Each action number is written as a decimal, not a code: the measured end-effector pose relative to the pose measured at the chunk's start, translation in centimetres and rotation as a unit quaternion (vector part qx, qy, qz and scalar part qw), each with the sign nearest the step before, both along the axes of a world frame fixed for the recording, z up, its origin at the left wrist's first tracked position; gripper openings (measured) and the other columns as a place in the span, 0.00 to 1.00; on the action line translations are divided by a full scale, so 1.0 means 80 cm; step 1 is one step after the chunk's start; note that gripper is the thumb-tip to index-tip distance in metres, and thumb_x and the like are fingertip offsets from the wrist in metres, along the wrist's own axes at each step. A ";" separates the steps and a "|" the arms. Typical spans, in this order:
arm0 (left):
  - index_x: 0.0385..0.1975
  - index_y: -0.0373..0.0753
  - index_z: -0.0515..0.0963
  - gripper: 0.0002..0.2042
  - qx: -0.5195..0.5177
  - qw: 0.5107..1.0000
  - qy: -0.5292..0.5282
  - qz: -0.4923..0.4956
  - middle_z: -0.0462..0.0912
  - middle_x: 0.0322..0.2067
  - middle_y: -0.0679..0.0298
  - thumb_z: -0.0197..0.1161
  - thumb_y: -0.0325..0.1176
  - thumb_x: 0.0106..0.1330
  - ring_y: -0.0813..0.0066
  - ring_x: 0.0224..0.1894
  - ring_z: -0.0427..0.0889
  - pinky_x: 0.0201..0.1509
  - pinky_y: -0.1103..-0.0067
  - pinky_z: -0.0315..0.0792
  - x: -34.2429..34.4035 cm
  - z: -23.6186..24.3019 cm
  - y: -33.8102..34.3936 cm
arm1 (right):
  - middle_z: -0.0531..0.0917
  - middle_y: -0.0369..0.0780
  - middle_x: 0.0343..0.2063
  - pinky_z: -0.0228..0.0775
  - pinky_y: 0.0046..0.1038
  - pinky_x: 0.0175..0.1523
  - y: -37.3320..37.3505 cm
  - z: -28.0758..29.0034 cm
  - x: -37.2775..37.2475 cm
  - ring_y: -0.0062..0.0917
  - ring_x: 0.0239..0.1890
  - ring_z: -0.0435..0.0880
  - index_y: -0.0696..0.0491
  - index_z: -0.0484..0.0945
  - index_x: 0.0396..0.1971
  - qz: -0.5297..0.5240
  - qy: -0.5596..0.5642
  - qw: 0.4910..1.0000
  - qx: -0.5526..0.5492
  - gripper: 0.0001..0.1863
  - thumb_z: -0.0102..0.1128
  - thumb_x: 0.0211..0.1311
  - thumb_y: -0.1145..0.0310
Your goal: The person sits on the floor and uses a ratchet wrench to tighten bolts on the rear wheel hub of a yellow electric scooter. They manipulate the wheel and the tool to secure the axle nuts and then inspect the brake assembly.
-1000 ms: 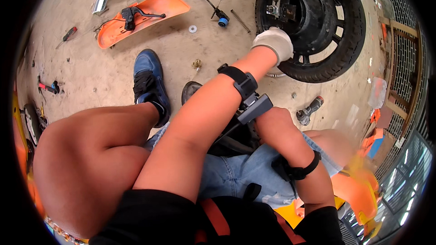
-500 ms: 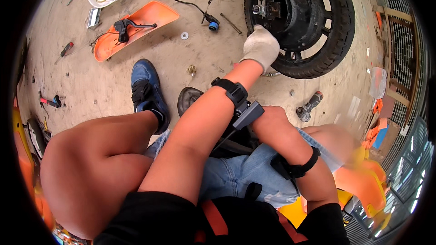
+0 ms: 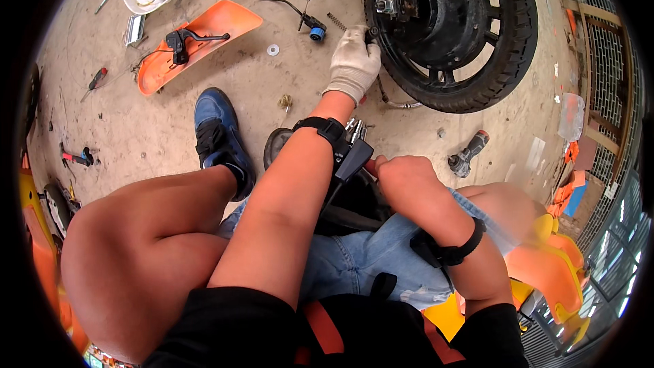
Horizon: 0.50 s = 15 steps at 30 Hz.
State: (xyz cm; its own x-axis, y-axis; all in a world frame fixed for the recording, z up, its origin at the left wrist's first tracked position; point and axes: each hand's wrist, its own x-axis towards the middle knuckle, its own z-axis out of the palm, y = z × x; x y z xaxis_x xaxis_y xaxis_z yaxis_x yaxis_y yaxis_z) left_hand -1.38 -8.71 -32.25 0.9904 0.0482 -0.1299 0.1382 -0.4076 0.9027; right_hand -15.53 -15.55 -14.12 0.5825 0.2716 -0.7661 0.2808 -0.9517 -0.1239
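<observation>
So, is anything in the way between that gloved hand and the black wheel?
Only a small dark piece shows between the gloved left hand and the black wheel; whether the hand holds it is unclear. The coil spring lies off to the other side.

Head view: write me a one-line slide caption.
A gloved left hand beside a black wheel, the right hand nearer the body, and an orange panel lying on the floor.

The concrete floor bears an orange panel, a washer, a coil spring and a power tool.
</observation>
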 end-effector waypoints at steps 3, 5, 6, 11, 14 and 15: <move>0.51 0.35 0.73 0.19 -0.016 1.000 0.008 -0.019 0.78 0.47 0.47 0.57 0.39 0.63 0.46 0.50 0.78 0.55 0.61 0.72 -0.003 0.001 -0.003 | 0.86 0.43 0.26 0.77 0.35 0.34 0.002 0.002 0.002 0.37 0.31 0.87 0.56 0.79 0.38 -0.002 0.002 1.000 0.002 0.10 0.58 0.54 0.74; 0.52 0.36 0.73 0.20 -0.019 0.999 0.020 -0.029 0.77 0.47 0.48 0.58 0.40 0.63 0.46 0.50 0.78 0.56 0.61 0.72 -0.001 0.001 -0.007 | 0.86 0.44 0.26 0.77 0.35 0.34 0.004 0.004 0.003 0.37 0.31 0.87 0.56 0.79 0.38 -0.002 0.001 1.000 0.000 0.10 0.57 0.54 0.74; 0.51 0.36 0.74 0.20 -0.023 0.999 0.001 -0.029 0.77 0.47 0.48 0.58 0.40 0.64 0.46 0.50 0.78 0.56 0.62 0.72 -0.002 0.001 -0.008 | 0.86 0.44 0.26 0.78 0.35 0.34 0.005 0.004 0.004 0.37 0.31 0.87 0.56 0.79 0.37 -0.002 0.000 1.000 -0.001 0.10 0.57 0.54 0.75; 0.51 0.37 0.75 0.17 -0.053 0.995 -0.071 -0.044 0.77 0.47 0.48 0.58 0.40 0.67 0.46 0.49 0.78 0.56 0.62 0.72 -0.002 0.004 -0.003 | 0.86 0.44 0.25 0.78 0.36 0.34 0.002 0.001 0.002 0.38 0.31 0.87 0.56 0.79 0.37 -0.002 -0.003 1.000 0.003 0.09 0.56 0.55 0.74; 0.49 0.37 0.77 0.15 -0.055 0.993 -0.086 -0.052 0.78 0.46 0.50 0.56 0.39 0.68 0.48 0.50 0.79 0.57 0.63 0.72 0.005 -0.001 0.008 | 0.86 0.44 0.25 0.77 0.36 0.34 0.002 0.000 0.002 0.38 0.30 0.87 0.56 0.79 0.36 -0.002 0.000 1.000 0.004 0.09 0.56 0.54 0.74; 0.49 0.37 0.77 0.15 -0.068 0.994 -0.074 -0.044 0.78 0.46 0.51 0.56 0.39 0.69 0.49 0.50 0.79 0.57 0.64 0.72 0.005 -0.002 0.011 | 0.86 0.44 0.25 0.77 0.36 0.34 0.003 0.000 0.003 0.38 0.30 0.87 0.56 0.79 0.36 -0.002 0.000 1.000 0.004 0.09 0.56 0.54 0.74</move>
